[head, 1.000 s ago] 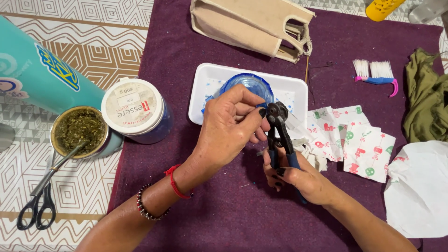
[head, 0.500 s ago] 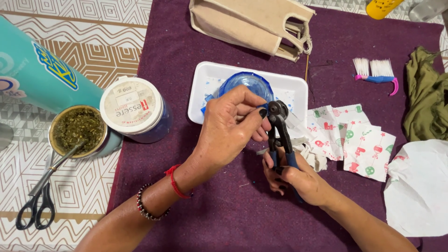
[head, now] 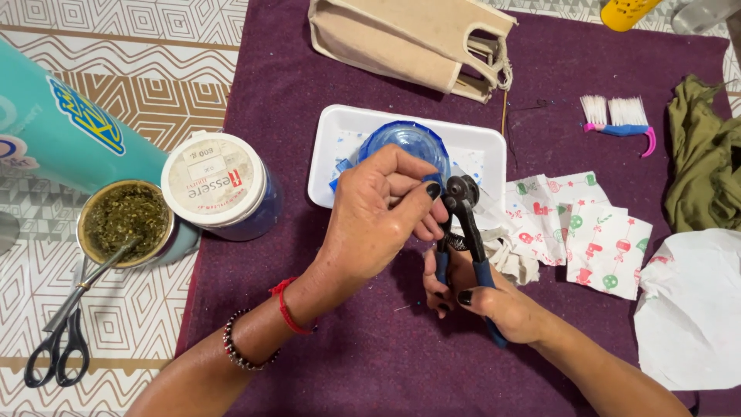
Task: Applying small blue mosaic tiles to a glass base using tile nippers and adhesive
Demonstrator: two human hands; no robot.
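Since the earlier frames little has shifted: both hands remain at centre frame. At far left lie scissors [head: 55,340], a cup of green herb [head: 123,222] and a lidded white tub [head: 214,189]. The left hand [head: 378,224], fingers pinched shut, apparently steadies a small piece, hidden by the fingers, at the head of the blue-handled nippers [head: 463,232], over the white tray [head: 332,154] holding blue glass [head: 405,147]. The right hand [head: 486,297] clenches the handles. Printed paper squares [head: 587,232] lie right.

Black-jawed pliers with blue handles [head: 463,232], clear blue glass dish [head: 409,147] on white foam tray [head: 328,154]. Plain purple cloth mat [head: 370,355]; white paper squares [head: 594,232] carry red-green prints.
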